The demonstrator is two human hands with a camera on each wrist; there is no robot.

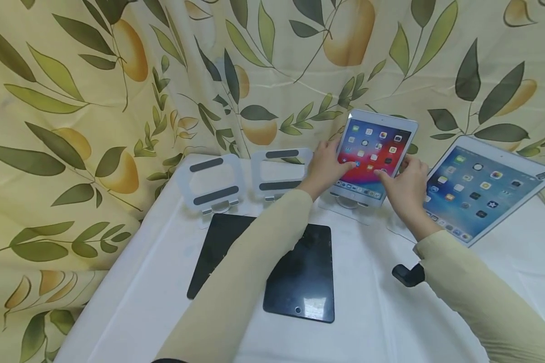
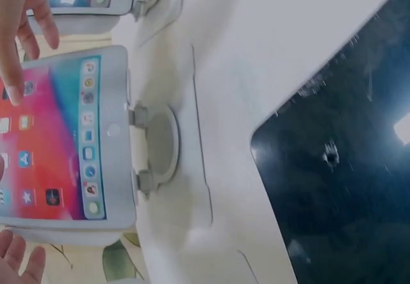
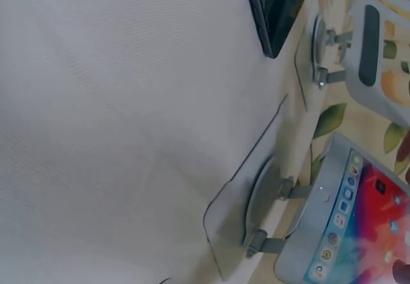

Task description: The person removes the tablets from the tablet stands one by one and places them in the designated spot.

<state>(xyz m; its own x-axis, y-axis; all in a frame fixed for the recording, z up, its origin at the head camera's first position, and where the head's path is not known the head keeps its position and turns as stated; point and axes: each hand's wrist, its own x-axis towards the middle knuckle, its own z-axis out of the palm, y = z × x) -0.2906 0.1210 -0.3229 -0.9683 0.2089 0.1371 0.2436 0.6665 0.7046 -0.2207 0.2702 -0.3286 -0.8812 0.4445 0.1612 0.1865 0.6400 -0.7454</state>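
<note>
A white tablet (image 1: 372, 156) with a lit red and blue screen leans upright on a pale stand, whose round grey hinge (image 2: 165, 143) shows below it in the left wrist view. My left hand (image 1: 321, 169) holds the tablet's left edge, its thumb over the screen and its fingers at the side. On the opposite edge my right hand (image 1: 409, 191) has its thumb over the screen and its other fingers beside the edge. In the right wrist view the tablet (image 3: 359, 226) shows only its lower part; most of both hands lies outside that view.
A larger lit white tablet (image 1: 481, 186) leans at the right. Two bare pale stands (image 1: 218, 181) (image 1: 281, 171) with dark pads stand at the left. Dark tablets (image 1: 220, 242) (image 1: 302, 282) lie flat on the white cloth (image 1: 131, 302), partly under my left sleeve. A patterned curtain (image 1: 177, 101) hangs behind.
</note>
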